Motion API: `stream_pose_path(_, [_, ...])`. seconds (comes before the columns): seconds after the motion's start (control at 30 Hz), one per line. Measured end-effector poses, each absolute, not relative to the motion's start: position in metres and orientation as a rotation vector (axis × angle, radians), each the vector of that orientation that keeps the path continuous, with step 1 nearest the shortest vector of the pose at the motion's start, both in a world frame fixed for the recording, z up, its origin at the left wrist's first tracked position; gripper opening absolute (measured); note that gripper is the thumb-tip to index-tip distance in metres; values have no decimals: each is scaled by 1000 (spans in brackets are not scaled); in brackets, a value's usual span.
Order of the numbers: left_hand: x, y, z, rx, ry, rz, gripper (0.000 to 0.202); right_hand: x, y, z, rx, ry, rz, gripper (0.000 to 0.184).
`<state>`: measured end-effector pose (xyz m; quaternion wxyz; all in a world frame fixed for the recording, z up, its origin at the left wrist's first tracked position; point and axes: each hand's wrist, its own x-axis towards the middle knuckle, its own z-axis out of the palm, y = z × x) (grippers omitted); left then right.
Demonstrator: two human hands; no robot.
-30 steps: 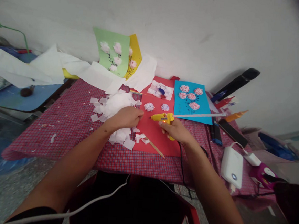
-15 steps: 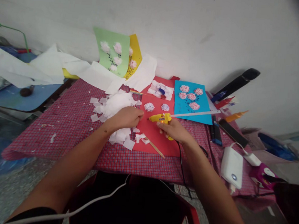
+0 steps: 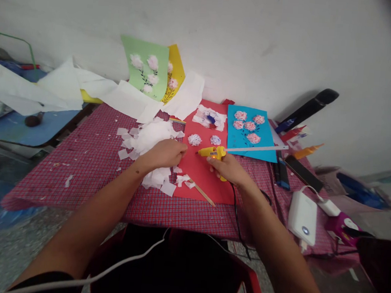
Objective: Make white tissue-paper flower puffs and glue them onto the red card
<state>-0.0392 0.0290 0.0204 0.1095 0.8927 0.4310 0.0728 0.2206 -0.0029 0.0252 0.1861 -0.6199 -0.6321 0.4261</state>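
A yellow hot glue gun (image 3: 216, 152) with a long glue stick (image 3: 254, 148) out of its back is gripped in my right hand (image 3: 229, 168). Its nozzle points left, above the red paper (image 3: 209, 183). My left hand (image 3: 169, 153) rests at the paper's left edge, fingers curled and pressed together; whatever they may hold is hidden. Under and beside it lies a pile of white tissue squares (image 3: 154, 136). Two speckled tissue flowers (image 3: 194, 139) sit on the red paper, with a stained tissue (image 3: 210, 118) behind them. A wooden stick (image 3: 203, 194) lies near scraps of tissue (image 3: 181, 179).
A blue card (image 3: 243, 143) with several pink flowers lies at the right. Green (image 3: 158, 55) and yellow cards lean on the wall. A white power bank (image 3: 302, 218) stands right, and the glue gun's black cable (image 3: 236, 213) hangs over the table's front edge.
My right hand has drawn the glue gun slightly right and up, so its nozzle is farther from my left hand. The left hand has hardly moved.
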Motion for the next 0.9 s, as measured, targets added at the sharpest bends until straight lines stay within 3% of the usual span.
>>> stream_pose_path(0.9, [-38, 29, 22, 2610, 1266, 197, 21, 219, -17, 29, -1719, -1797, 1223, 37])
